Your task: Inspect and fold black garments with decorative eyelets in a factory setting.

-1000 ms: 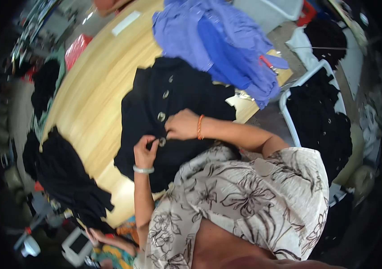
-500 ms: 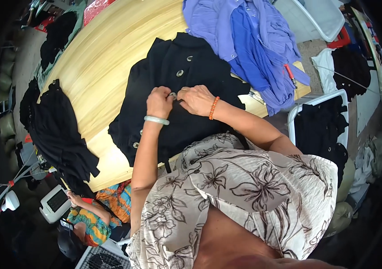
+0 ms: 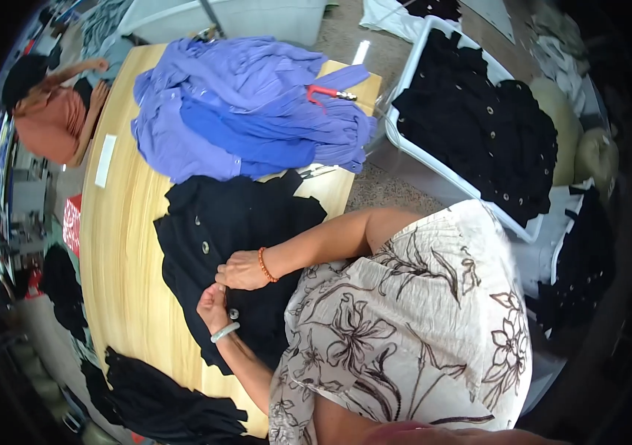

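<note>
A black buttoned garment (image 3: 236, 245) lies spread flat on the wooden table (image 3: 119, 245). My right hand (image 3: 240, 271), with an orange bead bracelet at the wrist, pinches the garment's button strip near its middle. My left hand (image 3: 213, 305), wearing a pale bangle, grips the same strip just below, beside a round button. Both hands touch the fabric and sit close together.
A heap of purple-blue garments (image 3: 249, 111) with red-handled scissors (image 3: 325, 92) fills the table's far end. A white bin of black garments (image 3: 479, 126) stands to the right. More black clothes (image 3: 160, 404) hang off the near table edge. Another person in orange (image 3: 53, 111) sits at far left.
The view has swung, so the table sits differently in the picture. My hands stay on the black garment's button strip, having shifted along it, left hand just below the right.
</note>
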